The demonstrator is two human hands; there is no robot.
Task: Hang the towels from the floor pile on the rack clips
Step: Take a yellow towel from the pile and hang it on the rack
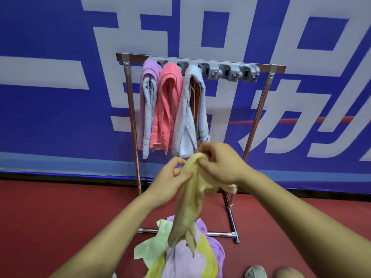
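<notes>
Three towels (pixel 172 105) hang on the rack clips (pixel 228 72) (two look free), both hands, left hand (pixel 170 182) and right hand (pixel 220 163), pinch the yellow towel (pixel 190 207), and the floor pile (pixel 180 255) remains.

Sports hall – red court floor (pixel 60 217), big blue banner (pixel 50 47).

The rack (pixel 259 109) at the centre of the frame is polished metal tubing, shiny and smooth, with bright joints at its corners. Along its top bar runs a clip strip (pixel 226 70) of grey moulded plastic, dull in finish. The lilac towel (pixel 147 105), the coral towel (pixel 166 109) and the pale blue towel (pixel 185 121) are looped terry cloth, rough and fuzzy. The yellow towel (pixel 190 205) at lower centre is thinner, limp cloth. The floor (pixel 60 213) is matt red. The blue banner (pixel 50 57) behind looks like woven fabric.
</notes>
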